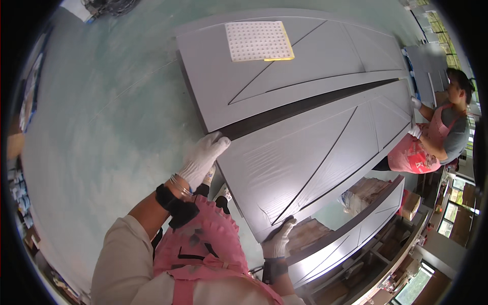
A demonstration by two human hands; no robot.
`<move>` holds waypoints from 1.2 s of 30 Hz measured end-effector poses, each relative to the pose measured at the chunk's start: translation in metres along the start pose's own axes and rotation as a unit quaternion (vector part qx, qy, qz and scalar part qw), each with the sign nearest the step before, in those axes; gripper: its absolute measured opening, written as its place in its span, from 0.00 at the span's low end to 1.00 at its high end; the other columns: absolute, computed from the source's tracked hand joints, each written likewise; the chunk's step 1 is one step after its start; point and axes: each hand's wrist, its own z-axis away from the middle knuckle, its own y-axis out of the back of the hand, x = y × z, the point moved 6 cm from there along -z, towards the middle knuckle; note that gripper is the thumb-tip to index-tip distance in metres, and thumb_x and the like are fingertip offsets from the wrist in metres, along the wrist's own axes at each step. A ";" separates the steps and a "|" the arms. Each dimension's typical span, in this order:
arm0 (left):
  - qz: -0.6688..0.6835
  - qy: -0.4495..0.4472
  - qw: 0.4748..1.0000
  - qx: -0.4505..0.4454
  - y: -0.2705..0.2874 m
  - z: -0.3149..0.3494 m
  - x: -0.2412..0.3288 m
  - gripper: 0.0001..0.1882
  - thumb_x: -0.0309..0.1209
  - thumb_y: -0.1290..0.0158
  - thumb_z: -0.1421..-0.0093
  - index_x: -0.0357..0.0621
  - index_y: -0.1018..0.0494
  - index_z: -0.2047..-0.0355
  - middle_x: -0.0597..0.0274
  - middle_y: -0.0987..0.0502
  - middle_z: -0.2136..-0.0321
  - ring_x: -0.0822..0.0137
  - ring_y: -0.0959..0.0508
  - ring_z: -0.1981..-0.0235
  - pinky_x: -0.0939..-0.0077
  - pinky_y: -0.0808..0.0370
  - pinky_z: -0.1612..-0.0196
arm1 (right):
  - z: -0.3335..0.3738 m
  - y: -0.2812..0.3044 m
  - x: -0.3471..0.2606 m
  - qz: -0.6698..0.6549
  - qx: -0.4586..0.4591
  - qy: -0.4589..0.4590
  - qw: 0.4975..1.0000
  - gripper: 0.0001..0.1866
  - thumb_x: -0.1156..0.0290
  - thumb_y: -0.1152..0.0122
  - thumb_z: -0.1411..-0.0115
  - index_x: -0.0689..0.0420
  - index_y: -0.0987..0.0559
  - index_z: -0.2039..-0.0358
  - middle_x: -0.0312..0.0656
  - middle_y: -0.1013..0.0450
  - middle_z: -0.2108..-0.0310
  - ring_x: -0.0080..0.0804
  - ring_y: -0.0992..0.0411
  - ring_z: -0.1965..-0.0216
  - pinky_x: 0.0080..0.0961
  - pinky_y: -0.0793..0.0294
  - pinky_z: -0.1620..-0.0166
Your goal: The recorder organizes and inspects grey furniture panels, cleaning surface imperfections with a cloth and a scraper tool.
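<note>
A long grey door panel (315, 152) with diagonal grooves lies tilted in front of me, its near surface partly wrinkled like thin film. My left hand (203, 158), in a white knit glove, grips its near left corner. Lower right, my right hand (277, 241), also gloved, holds the near right corner with the thumb up on the edge; its other fingers are mostly hidden. Beyond a dark gap lies a second grey door panel (213, 76). On that one rests a white square sheet (258, 40) with rows of small dots and a yellow edge under it.
At the panel's far end stands a co-worker (437, 132) in a pink apron, gloved hands at its edge. Another grey panel (351, 244) stands to my right by wrapped stacks (363, 193) and a cardboard box (409, 204). Green floor (122, 101) stretches left.
</note>
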 end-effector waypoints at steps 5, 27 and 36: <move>0.003 -0.051 0.984 0.172 -0.011 0.058 -0.054 0.33 0.45 0.48 0.39 0.32 0.39 0.43 0.40 0.32 0.48 0.50 0.29 0.45 0.66 0.32 0.43 | 0.012 0.001 -0.005 0.074 0.097 -0.023 0.992 0.56 0.20 0.57 0.49 0.52 0.45 0.33 0.43 0.43 0.36 0.42 0.40 0.38 0.46 0.33 0.41; 0.115 0.020 0.988 0.103 -0.087 0.055 -0.073 0.55 0.56 0.48 0.42 0.31 0.64 0.33 0.34 0.43 0.37 0.43 0.33 0.40 0.57 0.34 0.41 | -0.028 0.016 -0.009 0.106 -0.007 -0.084 0.991 0.37 0.29 0.52 0.43 0.52 0.31 0.50 0.34 0.30 0.57 0.24 0.33 0.59 0.17 0.30 0.53; 0.133 0.005 0.986 0.100 -0.088 0.053 -0.066 0.59 0.58 0.46 0.44 0.32 0.69 0.32 0.33 0.59 0.32 0.41 0.45 0.33 0.55 0.43 0.35 | -0.065 0.063 -0.009 -0.075 -0.018 -0.257 0.963 0.45 0.29 0.52 0.43 0.56 0.39 0.41 0.44 0.38 0.43 0.40 0.40 0.46 0.48 0.38 0.39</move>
